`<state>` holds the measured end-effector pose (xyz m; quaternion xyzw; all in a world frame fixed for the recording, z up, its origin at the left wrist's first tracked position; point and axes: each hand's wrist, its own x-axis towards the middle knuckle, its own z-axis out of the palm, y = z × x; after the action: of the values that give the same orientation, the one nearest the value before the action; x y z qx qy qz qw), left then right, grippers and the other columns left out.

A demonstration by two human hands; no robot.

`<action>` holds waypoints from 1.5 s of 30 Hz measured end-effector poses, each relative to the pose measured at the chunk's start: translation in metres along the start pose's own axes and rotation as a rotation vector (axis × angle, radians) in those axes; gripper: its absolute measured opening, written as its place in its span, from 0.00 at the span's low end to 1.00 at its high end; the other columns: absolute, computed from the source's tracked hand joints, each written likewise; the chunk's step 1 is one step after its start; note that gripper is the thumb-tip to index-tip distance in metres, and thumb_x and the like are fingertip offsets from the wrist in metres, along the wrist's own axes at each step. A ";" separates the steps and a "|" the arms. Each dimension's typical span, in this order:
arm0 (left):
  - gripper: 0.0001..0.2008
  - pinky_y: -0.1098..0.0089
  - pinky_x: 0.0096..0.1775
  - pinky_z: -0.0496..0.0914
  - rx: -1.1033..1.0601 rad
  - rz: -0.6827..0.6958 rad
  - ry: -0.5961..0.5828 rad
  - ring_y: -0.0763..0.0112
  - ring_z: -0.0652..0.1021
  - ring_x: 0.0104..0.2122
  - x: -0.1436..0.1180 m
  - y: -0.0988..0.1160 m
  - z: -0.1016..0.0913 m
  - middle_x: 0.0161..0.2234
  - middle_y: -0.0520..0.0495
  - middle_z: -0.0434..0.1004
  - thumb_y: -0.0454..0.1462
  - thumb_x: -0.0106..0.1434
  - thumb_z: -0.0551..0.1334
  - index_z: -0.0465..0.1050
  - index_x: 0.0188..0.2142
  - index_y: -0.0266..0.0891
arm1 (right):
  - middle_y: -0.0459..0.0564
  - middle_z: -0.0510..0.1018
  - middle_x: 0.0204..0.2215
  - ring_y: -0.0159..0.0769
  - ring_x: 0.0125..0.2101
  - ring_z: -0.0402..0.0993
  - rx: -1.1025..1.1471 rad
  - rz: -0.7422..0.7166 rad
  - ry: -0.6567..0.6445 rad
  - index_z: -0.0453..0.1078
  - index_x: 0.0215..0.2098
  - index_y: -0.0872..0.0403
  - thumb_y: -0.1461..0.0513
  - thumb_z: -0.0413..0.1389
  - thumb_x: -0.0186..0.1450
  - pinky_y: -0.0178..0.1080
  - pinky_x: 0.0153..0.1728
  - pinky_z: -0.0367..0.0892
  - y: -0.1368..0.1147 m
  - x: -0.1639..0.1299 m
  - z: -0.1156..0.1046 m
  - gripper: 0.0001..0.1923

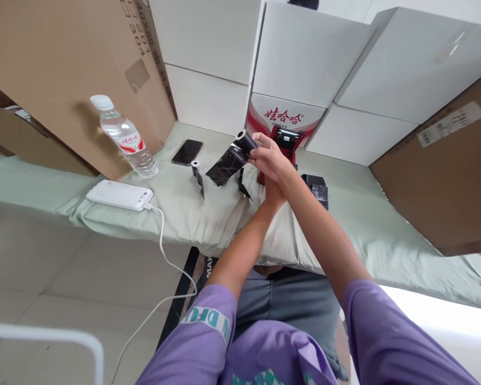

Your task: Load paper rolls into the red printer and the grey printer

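Observation:
My right hand (266, 158) is raised over the cloth-covered table (192, 214) and grips a black roll (244, 141) with a white core end. A dark, glossy strip of film (226, 166) hangs from the roll toward the left. My left hand (273, 193) sits just under the right wrist, mostly hidden by it; what it holds cannot be seen. A small second roll (195, 168) with a loose dark strip lies on the cloth to the left. A red and black device (286, 140) stands right behind my hands.
A water bottle (124, 138), a black phone (187, 152) and a white power bank (119, 194) with a cable lie at the left. A black block (316, 188) sits to the right. Cardboard boxes (64, 69) and white boxes (304, 53) wall the table's far side.

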<state>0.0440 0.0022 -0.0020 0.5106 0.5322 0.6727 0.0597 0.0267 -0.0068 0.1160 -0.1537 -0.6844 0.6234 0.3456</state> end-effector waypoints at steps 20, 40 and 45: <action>0.20 0.58 0.55 0.70 0.121 0.039 0.188 0.58 0.76 0.50 -0.001 0.016 -0.018 0.49 0.38 0.74 0.43 0.66 0.60 0.65 0.55 0.39 | 0.41 0.74 0.26 0.29 0.23 0.72 0.101 0.083 0.533 0.63 0.35 0.50 0.55 0.67 0.52 0.31 0.20 0.65 0.010 -0.034 -0.109 0.20; 0.17 0.60 0.51 0.67 0.069 -0.036 0.234 0.60 0.75 0.43 0.001 0.015 -0.023 0.39 0.45 0.72 0.41 0.65 0.59 0.67 0.52 0.40 | 0.44 0.78 0.31 0.35 0.32 0.76 -0.243 -0.118 0.488 0.64 0.37 0.49 0.53 0.67 0.54 0.35 0.29 0.68 0.018 -0.033 -0.115 0.20; 0.15 0.61 0.51 0.67 0.057 -0.037 0.240 0.61 0.74 0.43 0.002 0.013 -0.022 0.38 0.46 0.71 0.38 0.63 0.60 0.67 0.50 0.40 | 0.45 0.78 0.33 0.39 0.36 0.75 -0.501 -0.144 0.578 0.64 0.35 0.50 0.58 0.63 0.55 0.43 0.42 0.73 0.030 -0.012 -0.130 0.14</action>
<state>0.0326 -0.0165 0.0107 0.4178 0.5639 0.7123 -0.0065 0.1152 0.0880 0.0813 -0.3542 -0.6989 0.3419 0.5189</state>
